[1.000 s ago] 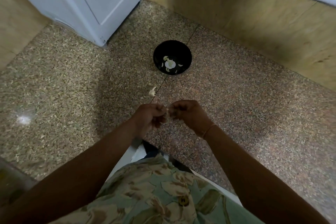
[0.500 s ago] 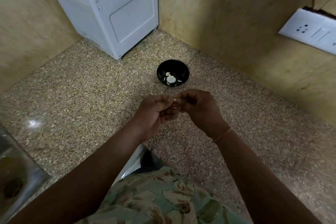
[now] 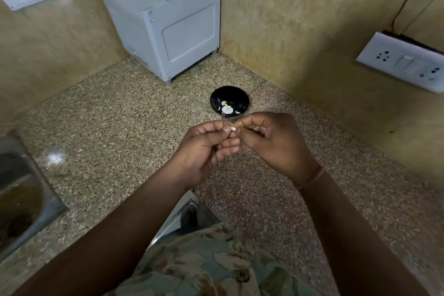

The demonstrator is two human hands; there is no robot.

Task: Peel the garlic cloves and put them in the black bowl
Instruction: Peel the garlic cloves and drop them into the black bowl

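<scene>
Garlic clove, a small pale sliver, sits pinched between the fingertips of both hands, held in the air above the granite counter and just short of the black bowl. The left hand curls its fingers under it with the thumb pressing on top. The right hand pinches its other end with thumb and forefinger, the remaining fingers folded in.

The likely slip is the clove popping out of so small a grip as the skin is tugged. It would probably land on the speckled stone, where a pale scrap is hard to spot. Peel could also drop into the bowl along with the clove if the hands work right over the rim.

Only a cream-white tip shows between the fingers, and whether skin clings to it cannot be told.

Inside the bowl lie several pale garlic pieces. Beyond it a white boxy appliance fills the corner. A steel sink is at the left edge, and a switch plate is on the right wall.
</scene>
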